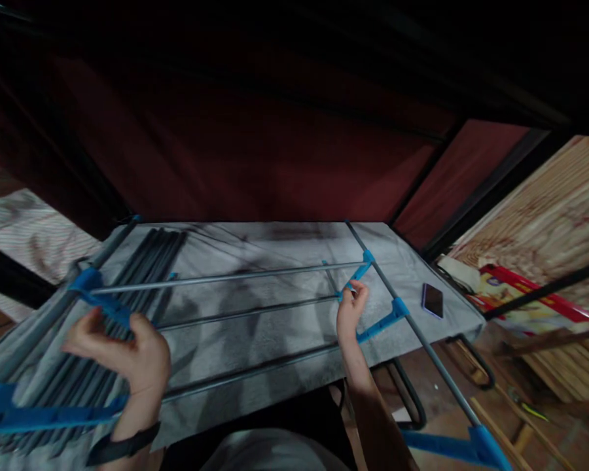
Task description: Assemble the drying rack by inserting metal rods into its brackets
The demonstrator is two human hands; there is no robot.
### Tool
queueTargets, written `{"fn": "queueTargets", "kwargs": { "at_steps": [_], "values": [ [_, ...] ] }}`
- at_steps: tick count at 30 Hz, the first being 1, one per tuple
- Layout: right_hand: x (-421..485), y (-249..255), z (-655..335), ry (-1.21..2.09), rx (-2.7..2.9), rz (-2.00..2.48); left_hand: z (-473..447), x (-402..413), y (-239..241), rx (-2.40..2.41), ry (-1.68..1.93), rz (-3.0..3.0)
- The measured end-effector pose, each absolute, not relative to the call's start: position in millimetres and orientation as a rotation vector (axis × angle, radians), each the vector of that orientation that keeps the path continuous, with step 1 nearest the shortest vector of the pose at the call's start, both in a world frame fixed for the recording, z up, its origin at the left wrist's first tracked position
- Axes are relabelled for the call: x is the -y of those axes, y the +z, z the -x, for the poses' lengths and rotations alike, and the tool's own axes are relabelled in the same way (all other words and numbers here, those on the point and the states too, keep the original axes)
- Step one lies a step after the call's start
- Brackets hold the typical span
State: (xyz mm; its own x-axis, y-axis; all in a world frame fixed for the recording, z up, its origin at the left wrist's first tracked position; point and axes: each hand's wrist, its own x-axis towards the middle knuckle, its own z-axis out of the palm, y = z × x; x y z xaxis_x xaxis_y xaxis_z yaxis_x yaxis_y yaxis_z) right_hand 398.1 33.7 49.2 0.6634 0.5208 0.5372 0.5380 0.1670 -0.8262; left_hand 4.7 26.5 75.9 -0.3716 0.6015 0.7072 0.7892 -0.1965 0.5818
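My left hand (122, 353) is beside a blue plastic bracket (108, 307) on the left of a metal tube frame. Its thumb and fingers are apart, close to the bracket; whether they touch it is unclear. My right hand (352, 314) pinches a matching blue bracket (360, 269) at the right end of the frame. Thin grey crossbars (255, 277) run between the two sides. Another blue bracket (385, 322) sits on the right upright tube (432, 356), just right of my right wrist.
Several loose dark tubes (142, 275) lie side by side at the left of the cloth-covered table (275, 239). A phone (432, 301) rests near the right edge. Beyond that edge are a red and yellow package (525, 297) and wooden pieces (554, 366) on the floor.
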Motion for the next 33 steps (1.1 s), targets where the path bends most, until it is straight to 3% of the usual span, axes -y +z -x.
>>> {"fn": "queueTargets", "kwargs": {
  "at_steps": [6,10,14,33],
  "values": [
    [-54.5,64.7,-456.1,-0.001,0.849,1.535,-52.0,-44.3,112.7,1.532,-1.403,2.054],
    [-64.2,83.3,-461.2,0.072,1.027,1.502,-65.0,-74.3,129.0,1.366,-1.053,2.378],
    [-66.7,88.7,-459.6,0.138,1.02,1.543,-61.8,-88.9,124.2,1.252,-0.752,2.33],
    [-66.9,97.7,-453.5,0.208,0.992,1.498,-54.0,-95.1,120.4,1.264,-0.809,2.317]
  ]
}}
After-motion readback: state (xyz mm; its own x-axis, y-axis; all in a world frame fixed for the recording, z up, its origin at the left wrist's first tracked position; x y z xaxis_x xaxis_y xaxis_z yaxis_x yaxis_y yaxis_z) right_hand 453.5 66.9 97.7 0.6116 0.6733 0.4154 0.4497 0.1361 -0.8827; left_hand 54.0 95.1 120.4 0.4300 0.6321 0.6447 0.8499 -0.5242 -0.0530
